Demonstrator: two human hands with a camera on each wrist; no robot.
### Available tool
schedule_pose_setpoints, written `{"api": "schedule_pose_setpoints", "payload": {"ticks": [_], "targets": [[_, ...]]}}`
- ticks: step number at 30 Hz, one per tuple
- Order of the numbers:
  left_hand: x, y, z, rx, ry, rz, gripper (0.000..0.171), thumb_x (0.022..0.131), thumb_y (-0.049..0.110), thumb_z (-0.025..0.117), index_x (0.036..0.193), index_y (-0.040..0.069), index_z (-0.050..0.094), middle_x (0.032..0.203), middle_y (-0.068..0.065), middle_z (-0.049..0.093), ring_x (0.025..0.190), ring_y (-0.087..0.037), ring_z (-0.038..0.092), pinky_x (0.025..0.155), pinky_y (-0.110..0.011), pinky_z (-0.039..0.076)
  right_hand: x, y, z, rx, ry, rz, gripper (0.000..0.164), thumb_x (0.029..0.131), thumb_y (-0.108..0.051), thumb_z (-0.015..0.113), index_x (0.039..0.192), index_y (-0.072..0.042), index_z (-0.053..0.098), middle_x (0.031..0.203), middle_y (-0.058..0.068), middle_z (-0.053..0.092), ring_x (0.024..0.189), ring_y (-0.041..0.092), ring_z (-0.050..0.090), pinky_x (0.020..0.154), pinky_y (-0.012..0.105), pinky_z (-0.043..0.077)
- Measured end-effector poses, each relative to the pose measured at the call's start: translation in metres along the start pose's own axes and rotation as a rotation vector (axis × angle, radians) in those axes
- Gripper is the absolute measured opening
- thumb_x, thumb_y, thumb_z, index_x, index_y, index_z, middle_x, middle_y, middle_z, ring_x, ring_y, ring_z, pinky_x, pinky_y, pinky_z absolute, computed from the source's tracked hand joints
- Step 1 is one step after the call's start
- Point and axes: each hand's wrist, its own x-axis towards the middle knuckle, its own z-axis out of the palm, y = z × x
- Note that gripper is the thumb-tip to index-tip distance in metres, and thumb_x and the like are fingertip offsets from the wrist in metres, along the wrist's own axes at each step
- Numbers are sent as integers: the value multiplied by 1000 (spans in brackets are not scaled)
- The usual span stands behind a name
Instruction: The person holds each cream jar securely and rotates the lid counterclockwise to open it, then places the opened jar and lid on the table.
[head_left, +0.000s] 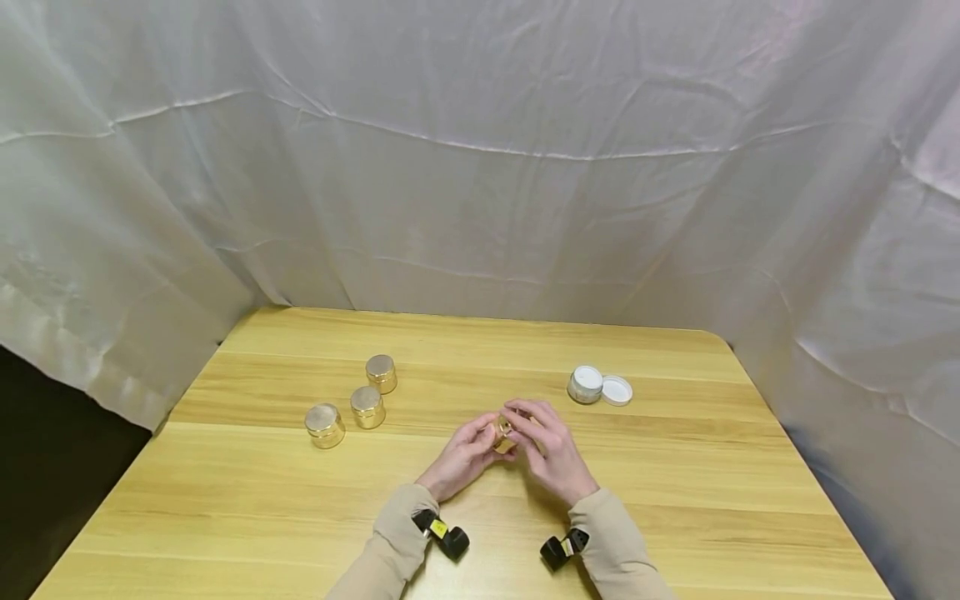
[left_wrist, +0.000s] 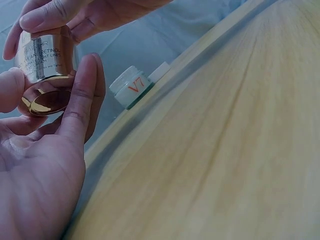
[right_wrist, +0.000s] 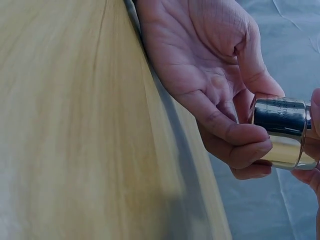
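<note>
A shiny gold cream jar [head_left: 504, 428] with small printed lettering is held between both hands over the middle of the table. My left hand [head_left: 459, 461] grips its rounded lower part [left_wrist: 50, 97], thumb on one side and fingers on the other. From the opposite end my right hand [head_left: 553, 452] holds the jar's upper part with thumb and fingers. Seen from the right wrist, the jar [right_wrist: 280, 127] lies sideways between the two hands. Fingers cover much of it in the head view.
Three gold lidded jars [head_left: 325, 426], [head_left: 367, 407], [head_left: 382, 374] stand at the left. Toward the back right is a small jar [head_left: 585, 385] marked V7 with a white top, a round white lid [head_left: 617, 390] beside it. Pale curtains [head_left: 480, 208] surround the wooden table [head_left: 225, 500].
</note>
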Motion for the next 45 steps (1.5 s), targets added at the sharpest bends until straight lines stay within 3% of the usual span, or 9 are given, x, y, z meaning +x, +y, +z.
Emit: {"api": "schedule_pose_setpoints", "payload": {"ticks": [6, 12, 16, 20, 24, 31, 39, 45], "targets": [[-1, 0, 0, 9, -9, 29, 30, 110, 20, 35, 134, 21, 53, 122, 10, 62, 112, -5, 60, 100, -25, 53, -1, -1, -2, 25, -36, 34, 37, 80, 11, 70, 117, 4, 70, 120, 22, 68, 110, 33, 63, 98, 34, 57], [-1, 0, 0, -1, 6, 25, 31, 108, 14, 40, 137, 18, 48, 129, 9, 61, 118, -5, 60, 104, -27, 52, -4, -4, -5, 10, -10, 186, 33, 86, 0, 69, 119, -1, 69, 122, 19, 67, 112, 31, 64, 99, 40, 56], [-1, 1, 0, 0, 37, -2, 33, 106, 9, 44, 138, 11, 46, 130, 8, 61, 118, -7, 60, 104, -29, 52, -2, -6, -7, -29, 37, 324, 28, 87, -9, 70, 114, -1, 71, 113, 14, 70, 97, 24, 67, 86, 40, 59], [-1, 2, 1, 30, 73, -30, 35, 103, 3, 47, 138, 6, 43, 130, 6, 57, 119, -8, 59, 106, -26, 51, 0, -7, -9, 0, 31, 440, 24, 88, -14, 74, 108, 0, 72, 103, 10, 72, 76, 14, 65, 69, 30, 59], [-2, 2, 1, 57, 102, -46, 40, 100, -1, 49, 139, 4, 41, 130, 6, 55, 121, -5, 57, 108, -21, 48, 1, -8, -11, 72, 1, 515, 24, 88, -16, 76, 107, 0, 73, 100, 9, 73, 74, 9, 66, 67, 25, 60], [-3, 2, 0, 50, 81, -48, 42, 101, 0, 49, 141, 0, 38, 131, 5, 55, 123, -6, 57, 110, -22, 47, 2, -7, -15, 143, -34, 481, 25, 86, -9, 78, 108, 1, 72, 102, 11, 72, 82, 16, 68, 76, 32, 64], [-2, 3, 1, 17, 44, -47, 40, 103, 6, 49, 142, 2, 40, 139, -6, 54, 128, -10, 57, 120, -45, 40, 3, -7, -19, 86, -93, 426, 32, 82, -10, 80, 113, -8, 74, 115, 7, 72, 105, 25, 68, 95, 42, 58], [-1, 3, 1, -3, 23, -52, 50, 105, 5, 45, 147, -13, 25, 135, -2, 57, 127, -9, 57, 119, -40, 42, 3, -9, -18, 81, -54, 493, 33, 84, -16, 80, 115, -5, 72, 109, 11, 71, 86, 23, 68, 80, 34, 59]]}}
